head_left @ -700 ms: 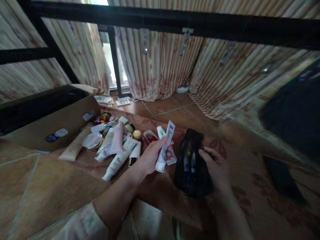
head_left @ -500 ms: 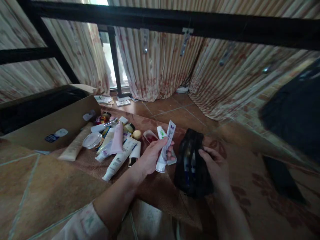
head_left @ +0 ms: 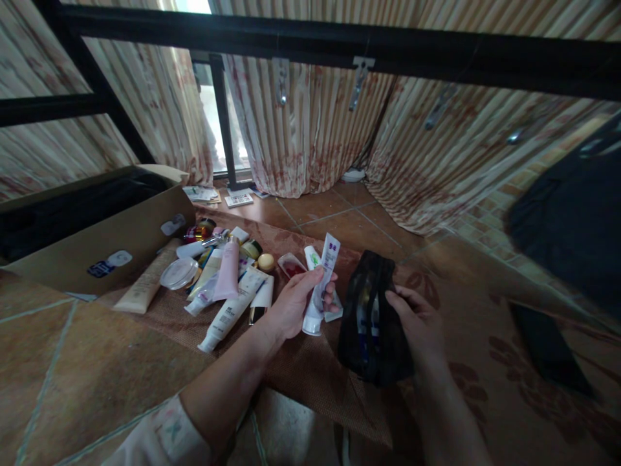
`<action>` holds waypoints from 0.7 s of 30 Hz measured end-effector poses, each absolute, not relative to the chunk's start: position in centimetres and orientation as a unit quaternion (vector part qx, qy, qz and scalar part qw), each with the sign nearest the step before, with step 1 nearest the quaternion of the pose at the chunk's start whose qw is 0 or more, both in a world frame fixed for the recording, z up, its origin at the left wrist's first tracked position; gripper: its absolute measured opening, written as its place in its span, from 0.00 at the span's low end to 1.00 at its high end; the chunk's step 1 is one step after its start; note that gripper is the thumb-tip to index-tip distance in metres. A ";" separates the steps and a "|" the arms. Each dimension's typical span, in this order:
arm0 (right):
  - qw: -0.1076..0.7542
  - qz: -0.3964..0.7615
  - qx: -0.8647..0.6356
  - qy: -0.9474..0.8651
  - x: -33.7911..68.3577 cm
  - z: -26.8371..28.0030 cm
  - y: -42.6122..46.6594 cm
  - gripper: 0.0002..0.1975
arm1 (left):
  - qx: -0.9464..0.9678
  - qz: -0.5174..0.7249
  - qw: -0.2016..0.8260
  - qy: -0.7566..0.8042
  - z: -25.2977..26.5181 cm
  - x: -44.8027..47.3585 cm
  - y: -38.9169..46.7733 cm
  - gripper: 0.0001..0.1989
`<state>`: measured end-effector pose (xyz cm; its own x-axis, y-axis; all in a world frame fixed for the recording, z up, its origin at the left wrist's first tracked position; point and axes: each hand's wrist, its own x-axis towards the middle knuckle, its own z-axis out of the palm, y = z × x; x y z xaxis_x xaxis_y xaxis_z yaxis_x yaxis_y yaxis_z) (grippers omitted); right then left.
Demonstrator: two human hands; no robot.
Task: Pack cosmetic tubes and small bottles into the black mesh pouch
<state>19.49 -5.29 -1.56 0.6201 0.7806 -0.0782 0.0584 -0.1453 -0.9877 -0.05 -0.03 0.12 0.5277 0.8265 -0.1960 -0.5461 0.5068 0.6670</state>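
Note:
My left hand (head_left: 294, 304) grips a white squeeze tube (head_left: 321, 285) with purple print, its cap end pointing down. To its right, my right hand (head_left: 417, 317) holds the side edge of a black see-through mesh pouch (head_left: 373, 323), thumb on top, with the other fingers partly hidden. Slim items with blue ends show inside the pouch. Behind the held tube lie another white tube (head_left: 313, 257) with a green mark and a small clear case (head_left: 292, 265) with red in it. Left of my hand is a pile of cosmetics, including a pink tube (head_left: 228, 268) and a white tube (head_left: 233, 310).
A cardboard box (head_left: 130, 236) with black material inside stands at the left. A brown patterned cloth (head_left: 291, 362) covers part of the tiled floor. A dark flat phone-like object (head_left: 550, 346) lies right. Curtains (head_left: 310, 129) and a dark metal bar (head_left: 320, 39) are beyond.
Almost nothing differs. Both hands keep their holds on the tube and the pouch, in nearly the same places.

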 end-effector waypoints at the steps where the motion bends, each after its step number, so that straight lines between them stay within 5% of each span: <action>1: 0.579 0.308 -0.690 -0.306 19.4 -1.5 -5.3 0.19 | 0.275 0.414 0.829 0.255 0.1 0.0 0.0 0.19; 21: 0.583 0.315 -0.690 -0.291 19.2 -1.1 -5.3 0.17 | 0.281 0.442 0.789 0.322 -0.6 0.5 0.2 0.17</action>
